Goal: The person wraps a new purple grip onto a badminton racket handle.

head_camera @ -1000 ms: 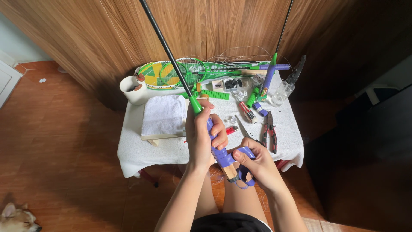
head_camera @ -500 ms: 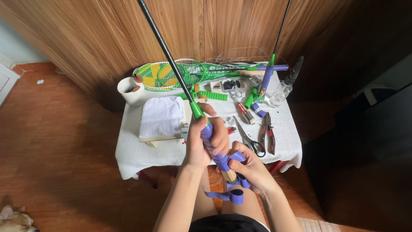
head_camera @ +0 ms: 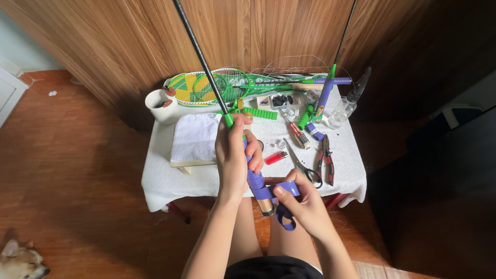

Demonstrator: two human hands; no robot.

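- Left hand (head_camera: 232, 155) clamped on racket handle (head_camera: 253, 178), just above the wrap.
- Right hand (head_camera: 305, 206) pinching purple grip tape (head_camera: 281, 199), mid-wrap near the butt.
- Next, I reckon: keep tension, overlap evenly.

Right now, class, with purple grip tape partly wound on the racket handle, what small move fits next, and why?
Probably pull the purple grip tape taut with the right hand and wrap another turn, since bare wooden handle end shows while the left hand steadies the racket.
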